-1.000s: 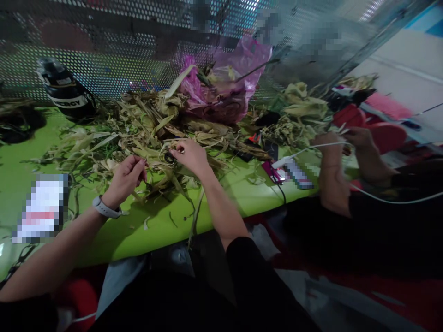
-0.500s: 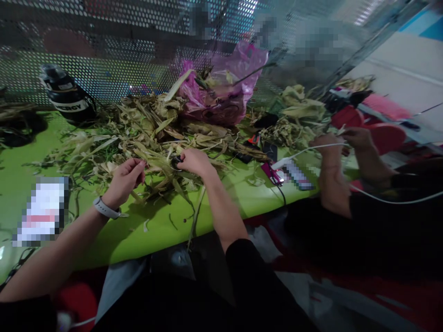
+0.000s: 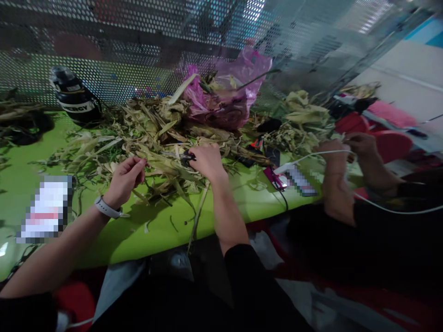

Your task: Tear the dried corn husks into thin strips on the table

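Observation:
A heap of dry corn husks (image 3: pixel 148 120) spreads over the green table (image 3: pixel 138 240). My right hand (image 3: pixel 208 162) is closed on the dark handles of small scissors (image 3: pixel 188 157), whose blades point left over the husks. At the near left edge of the heap, my left hand (image 3: pixel 127 179) has thumb and fingers pinched together; anything between them is too small to make out. A pale watch band circles my left wrist.
A black bottle (image 3: pixel 76 103) stands at the back left, a phone (image 3: pixel 46 207) lies at the left. Behind the husks is a pink plastic bag (image 3: pixel 230 103). Right of centre lie a power bank (image 3: pixel 276 179) and another phone (image 3: pixel 302 180), near another person's hands (image 3: pixel 335 150).
My right hand has moved slightly right and up, and the scissors now show more clearly. My left hand keeps its pinch in nearly the same place.

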Available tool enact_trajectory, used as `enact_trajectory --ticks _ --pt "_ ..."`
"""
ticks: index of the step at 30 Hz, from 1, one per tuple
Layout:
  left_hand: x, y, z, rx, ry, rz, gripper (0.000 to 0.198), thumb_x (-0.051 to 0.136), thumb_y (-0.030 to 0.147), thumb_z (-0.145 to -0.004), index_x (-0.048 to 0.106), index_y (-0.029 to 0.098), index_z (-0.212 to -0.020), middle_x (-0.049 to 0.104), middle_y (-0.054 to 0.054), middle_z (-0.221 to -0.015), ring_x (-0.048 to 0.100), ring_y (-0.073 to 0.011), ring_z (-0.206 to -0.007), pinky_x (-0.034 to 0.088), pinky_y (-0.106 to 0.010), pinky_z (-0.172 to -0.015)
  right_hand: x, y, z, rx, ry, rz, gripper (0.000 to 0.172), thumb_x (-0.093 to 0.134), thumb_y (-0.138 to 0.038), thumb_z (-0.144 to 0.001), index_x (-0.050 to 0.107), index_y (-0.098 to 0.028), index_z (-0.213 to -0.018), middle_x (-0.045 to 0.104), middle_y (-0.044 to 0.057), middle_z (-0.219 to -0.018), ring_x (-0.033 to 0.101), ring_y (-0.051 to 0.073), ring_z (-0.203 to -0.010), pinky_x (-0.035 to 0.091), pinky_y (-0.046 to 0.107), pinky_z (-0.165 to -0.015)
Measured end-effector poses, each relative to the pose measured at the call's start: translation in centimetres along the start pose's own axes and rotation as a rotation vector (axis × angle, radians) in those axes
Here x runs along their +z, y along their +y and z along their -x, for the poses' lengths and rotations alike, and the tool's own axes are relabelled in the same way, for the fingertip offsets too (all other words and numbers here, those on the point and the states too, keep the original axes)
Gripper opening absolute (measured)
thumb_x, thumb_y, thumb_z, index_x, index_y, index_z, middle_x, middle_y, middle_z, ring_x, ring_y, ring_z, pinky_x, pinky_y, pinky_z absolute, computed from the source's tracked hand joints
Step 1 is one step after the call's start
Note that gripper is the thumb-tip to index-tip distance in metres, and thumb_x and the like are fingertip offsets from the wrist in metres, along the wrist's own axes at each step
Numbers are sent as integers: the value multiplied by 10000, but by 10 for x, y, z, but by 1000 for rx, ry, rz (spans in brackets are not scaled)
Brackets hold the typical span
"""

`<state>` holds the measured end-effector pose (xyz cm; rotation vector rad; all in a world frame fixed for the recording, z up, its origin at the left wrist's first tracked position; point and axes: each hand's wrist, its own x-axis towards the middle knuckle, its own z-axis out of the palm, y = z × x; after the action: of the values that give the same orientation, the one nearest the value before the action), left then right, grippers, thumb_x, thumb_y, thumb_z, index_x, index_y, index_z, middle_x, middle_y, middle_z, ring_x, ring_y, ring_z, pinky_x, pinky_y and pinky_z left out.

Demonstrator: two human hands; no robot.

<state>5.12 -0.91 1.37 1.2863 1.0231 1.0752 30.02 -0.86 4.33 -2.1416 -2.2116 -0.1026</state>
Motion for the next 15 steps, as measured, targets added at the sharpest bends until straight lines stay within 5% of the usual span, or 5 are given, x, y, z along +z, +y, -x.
enact_trajectory --ticks 3,7,10,12,15 --pt "0 2 1 2 -12 -14 241 641 411 -842 555 204 -755 499 40 -498 366 -72 -405 237 -207 -394 2 1 -1 95 11 19 238 569 -194 -826 727 -156 -1000 727 155 -1025 567 330 -1115 335 457 -948" --pt "1 2 0 -6 -1 -47 224 620 377 -850 555 194 -739 518 34 -495 347 -62 -389 229 -199 -382 8 5 -8 273 201 -79 280 553 -259 -852 697 -149 -1066 701 168 -1103 556 330 -1098 345 455 -938" --pt "0 1 -2 -9 34 -30 180 608 329 -844 563 183 -749 552 24 -505 371 -61 -393 245 -187 -382 12 9 -11 276 277 -230 275 594 -296 -833 691 -153 -1047 699 149 -1092 563 301 -1067 372 413 -913" --pt "-1 0 -3 4 53 -21 152 598 298 -837 567 177 -750 571 20 -519 393 -61 -399 274 -184 -389 12 10 -11 205 246 -433 307 635 -356 -809 683 -145 -1027 705 118 -1010 587 246 -938 407 345 -814" --pt "-4 1 -4 19 72 -52 163 588 310 -843 560 178 -751 583 20 -526 408 -64 -395 301 -188 -394 8 6 -5 -42 -15 -787 395 657 -472 -778 673 -149 -1004 681 46 -851 534 149 -689 375 263 -626"
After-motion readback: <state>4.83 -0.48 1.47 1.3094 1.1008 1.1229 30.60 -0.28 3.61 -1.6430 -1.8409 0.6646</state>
